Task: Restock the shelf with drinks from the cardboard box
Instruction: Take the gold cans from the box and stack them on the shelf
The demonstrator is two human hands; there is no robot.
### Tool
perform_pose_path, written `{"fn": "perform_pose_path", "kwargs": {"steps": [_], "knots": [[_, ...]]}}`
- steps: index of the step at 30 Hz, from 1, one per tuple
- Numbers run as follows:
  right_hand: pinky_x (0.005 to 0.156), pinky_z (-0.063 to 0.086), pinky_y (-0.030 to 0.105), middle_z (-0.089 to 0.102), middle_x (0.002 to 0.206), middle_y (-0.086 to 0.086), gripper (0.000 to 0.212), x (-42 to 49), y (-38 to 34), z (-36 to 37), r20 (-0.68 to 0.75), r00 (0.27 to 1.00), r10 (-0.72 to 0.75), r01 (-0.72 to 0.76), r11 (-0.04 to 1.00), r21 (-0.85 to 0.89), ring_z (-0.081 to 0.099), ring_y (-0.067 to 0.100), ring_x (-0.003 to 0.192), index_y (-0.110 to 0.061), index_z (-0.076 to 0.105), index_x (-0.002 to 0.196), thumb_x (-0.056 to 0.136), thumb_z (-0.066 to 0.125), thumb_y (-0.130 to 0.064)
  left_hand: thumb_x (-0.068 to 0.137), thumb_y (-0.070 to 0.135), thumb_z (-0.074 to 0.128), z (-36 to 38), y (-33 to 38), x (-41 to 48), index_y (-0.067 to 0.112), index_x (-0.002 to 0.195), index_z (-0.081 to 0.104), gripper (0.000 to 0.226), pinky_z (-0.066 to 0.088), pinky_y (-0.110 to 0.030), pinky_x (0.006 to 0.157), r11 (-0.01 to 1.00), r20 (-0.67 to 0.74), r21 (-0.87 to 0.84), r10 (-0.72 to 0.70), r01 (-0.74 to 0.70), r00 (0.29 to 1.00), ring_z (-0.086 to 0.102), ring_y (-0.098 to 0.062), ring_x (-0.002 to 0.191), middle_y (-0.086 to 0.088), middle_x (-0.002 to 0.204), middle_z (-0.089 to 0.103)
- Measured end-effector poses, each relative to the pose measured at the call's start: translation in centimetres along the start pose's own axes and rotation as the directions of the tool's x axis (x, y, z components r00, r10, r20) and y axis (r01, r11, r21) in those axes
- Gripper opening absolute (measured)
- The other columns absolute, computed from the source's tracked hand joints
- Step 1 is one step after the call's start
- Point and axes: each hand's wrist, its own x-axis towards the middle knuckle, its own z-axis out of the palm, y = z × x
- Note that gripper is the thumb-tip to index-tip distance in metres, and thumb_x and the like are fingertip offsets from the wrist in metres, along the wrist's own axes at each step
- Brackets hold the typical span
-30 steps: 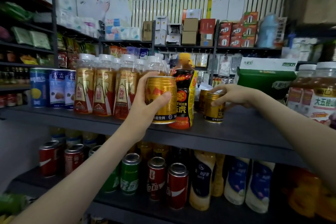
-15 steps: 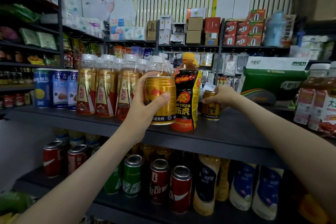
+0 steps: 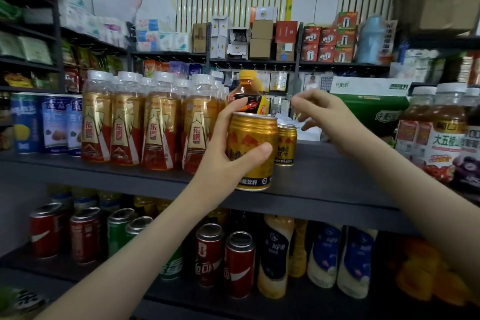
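While we look forward and down from the head view, our left hand (image 3: 226,161) is wrapped around a gold can (image 3: 255,138), thumb across its near face and fingers curled round the far side. The can is upright, its long axis vertical. Its base sits at the near edge of the shelf (image 3: 337,171), and we cannot tell whether it rests on the edge or is held just off it.

Just beyond it and a little to the right, a second gold can (image 3: 286,143) of the same kind stands on the shelf, upright and free of any hand. Our right hand (image 3: 335,117) hovers above and to the right of that can with its fingers loosely spread, holding nothing and touching nothing.

To the left of the held can stands a packed row of gold-and-red bottles (image 3: 161,125), and directly behind it a black-and-orange bottle (image 3: 246,96). The bare stretch of shelf therefore lies to the right and farther in.

We judge that the move ahead turns on this: the free spot is away from us and slightly right of the held can, next to its twin. The left hand, which has the can, is the nearer one to do it. The can should go in upright, clear of the black-and-orange bottle.
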Motion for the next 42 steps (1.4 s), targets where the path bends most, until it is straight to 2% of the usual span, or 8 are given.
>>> {"fn": "perform_pose_path", "kwargs": {"steps": [6, 14, 18, 21, 24, 29, 33, 42], "knots": [[0.092, 0.051, 0.024, 0.068, 0.116, -0.005, 0.035, -5.0, -2.7, -0.6, 0.498, 0.861, 0.102, -0.157, 0.985, 0.070, 0.063, 0.011, 0.107, -0.029, 0.060, 0.114, 0.081, 0.066, -0.041, 0.082, 0.038, 0.068, 3.7, 0.5, 0.7, 0.034, 0.142, 0.023, 0.075, 0.050, -0.020, 0.089, 0.997, 0.035, -0.018, -0.079, 0.080, 0.996, 0.056, 0.004, 0.107, 0.014, 0.124, 0.047], [0.075, 0.058, 0.032, 0.073, 0.093, -0.005, 0.046, -5.2, -2.9, -1.3, 0.516, 0.834, 0.196, -0.348, 0.912, 0.215, 0.070, 0.014, 0.091, -0.022, 0.058, 0.114, 0.073, 0.078, -0.019, 0.081, 0.028, 0.073, 6.0, 0.5, 1.2, 0.029, 0.139, 0.013, 0.084, 0.050, -0.011, 0.071, 0.984, -0.009, 0.170, -0.045, 0.046, 0.999, 0.063, 0.002, 0.090, 0.011, 0.110, 0.056], [0.074, 0.059, 0.034, 0.072, 0.092, 0.003, 0.031, -4.4, -2.5, -1.4, 0.521, 0.819, 0.241, -0.409, 0.881, 0.237, 0.070, 0.017, 0.086, -0.012, 0.062, 0.104, 0.074, 0.069, -0.016, 0.083, 0.045, 0.066, 6.3, 0.5, 1.4, 0.033, 0.140, 0.008, 0.082, 0.051, -0.020, 0.083, 0.951, 0.006, 0.301, -0.083, 0.078, 0.997, 0.061, -0.009, 0.100, 0.002, 0.122, 0.053], [0.071, 0.059, 0.033, 0.072, 0.095, 0.009, 0.030, -3.7, -1.2, -2.0, 0.485, 0.828, 0.282, -0.444, 0.857, 0.260, 0.070, 0.019, 0.086, -0.006, 0.064, 0.103, 0.077, 0.074, -0.017, 0.090, 0.056, 0.047, 5.6, 0.6, 1.2, 0.024, 0.148, 0.010, 0.076, 0.037, -0.036, 0.106, 0.840, 0.117, 0.542, -0.076, 0.001, 0.990, 0.044, -0.020, 0.124, -0.002, 0.140, 0.043], [0.070, 0.059, 0.035, 0.072, 0.101, 0.011, 0.042, -3.2, 0.0, -2.2, 0.371, 0.870, 0.324, -0.429, 0.869, 0.248, 0.071, 0.021, 0.091, -0.005, 0.064, 0.107, 0.070, 0.080, -0.019, 0.096, 0.049, 0.040, 4.2, 1.0, 0.5, 0.013, 0.143, 0.035, 0.059, 0.020, -0.019, 0.106, 0.722, 0.091, 0.674, 0.127, -0.155, 0.988, 0.033, -0.016, 0.129, -0.004, 0.141, 0.044], [0.085, 0.055, 0.044, 0.072, 0.105, 0.009, 0.058, -1.5, 1.7, -1.8, 0.184, 0.909, 0.374, -0.400, 0.907, 0.130, 0.069, 0.024, 0.098, -0.009, 0.061, 0.112, 0.059, 0.079, -0.024, 0.092, 0.033, 0.054, 0.3, -1.9, 1.5, 0.016, 0.143, 0.039, 0.056, 0.019, -0.036, 0.112, 0.462, 0.070, 0.861, 0.306, -0.212, 0.949, 0.027, -0.028, 0.137, -0.016, 0.149, 0.032], [0.076, 0.056, 0.036, 0.071, 0.103, 0.008, 0.046, -0.4, 3.4, -0.4, 0.184, 0.889, 0.419, -0.434, 0.899, 0.049, 0.068, 0.022, 0.095, -0.008, 0.061, 0.110, 0.068, 0.079, -0.012, 0.091, 0.026, 0.061, -1.5, -3.9, 1.8, 0.024, 0.147, 0.034, 0.062, 0.006, -0.036, 0.112, 0.478, 0.174, 0.843, 0.190, -0.246, 0.966, 0.008, -0.029, 0.143, -0.015, 0.157, 0.008], [0.097, 0.050, 0.043, 0.066, 0.116, 0.007, 0.047, 0.7, 4.4, 1.4, 0.282, 0.872, 0.401, -0.396, 0.915, -0.078, 0.063, 0.024, 0.109, -0.013, 0.054, 0.122, 0.080, 0.074, -0.013, 0.090, 0.026, 0.063, -1.7, -4.6, 1.7, 0.032, 0.147, 0.032, 0.064, 0.005, -0.034, 0.112, 0.632, 0.131, 0.748, 0.158, -0.202, 0.979, 0.001, -0.025, 0.146, -0.006, 0.158, -0.005]]}}
